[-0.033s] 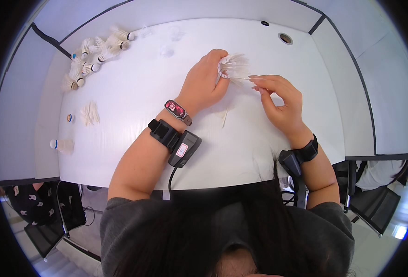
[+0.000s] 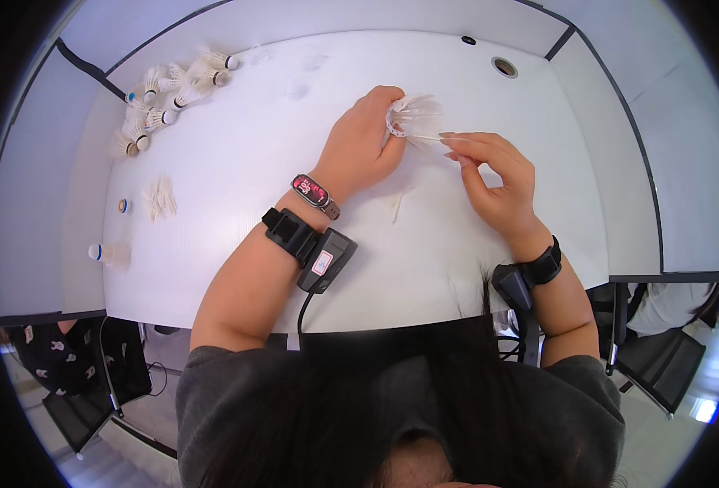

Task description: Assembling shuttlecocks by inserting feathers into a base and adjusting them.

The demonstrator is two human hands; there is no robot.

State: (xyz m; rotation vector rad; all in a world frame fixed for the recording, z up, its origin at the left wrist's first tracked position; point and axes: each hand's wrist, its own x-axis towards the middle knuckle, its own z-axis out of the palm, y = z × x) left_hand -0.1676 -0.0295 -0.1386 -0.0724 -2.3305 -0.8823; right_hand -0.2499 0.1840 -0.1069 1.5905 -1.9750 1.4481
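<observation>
My left hand (image 2: pixel 367 134) is closed round the rim of a feather skirt, a white ring with feathers (image 2: pixel 419 114) fanning out to the right. Finger and thumb of my right hand (image 2: pixel 493 175) pinch the end of a thin white feather shaft (image 2: pixel 424 137), whose other end runs into the skirt. Below my left hand a loose white feather (image 2: pixel 396 206) lies on the table (image 2: pixel 359 268).
Several shuttlecocks (image 2: pixel 160 118) are heaped at the back left. Nearer, on the left side, lie loose feathers (image 2: pixel 161 198), a small round cork-like piece (image 2: pixel 124 206) and a shuttlecock (image 2: pixel 113 255) with a blue band. White partitions (image 2: pixel 327 23) enclose the table; a cable hole (image 2: pixel 504 67) is at the back right.
</observation>
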